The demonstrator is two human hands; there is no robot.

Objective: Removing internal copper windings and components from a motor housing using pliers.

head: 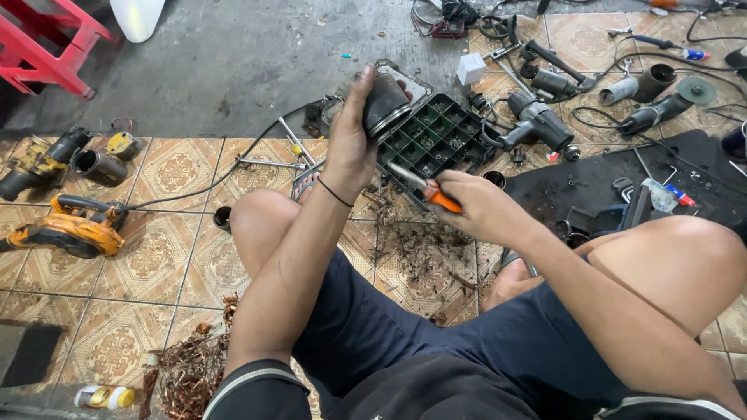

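My left hand (352,144) is raised over my knees and grips a dark, round motor part (384,103) with a metal rim, tilted toward the right. My right hand (475,206) holds a small tool with an orange handle (440,198); its thin metal tip points up-left toward the motor part and stops a little short of it. Below both hands lies a dark compartment tray (440,128) on the tiled floor. My bare knees and dark blue shorts fill the lower frame.
A yellow power tool (70,232) and dismantled tool bodies (47,159) lie at left. Grey power tools (541,124), cables and a black mat (607,183) are at right. Copper wire scraps (187,373) sit bottom left; a red stool (50,39) stands top left.
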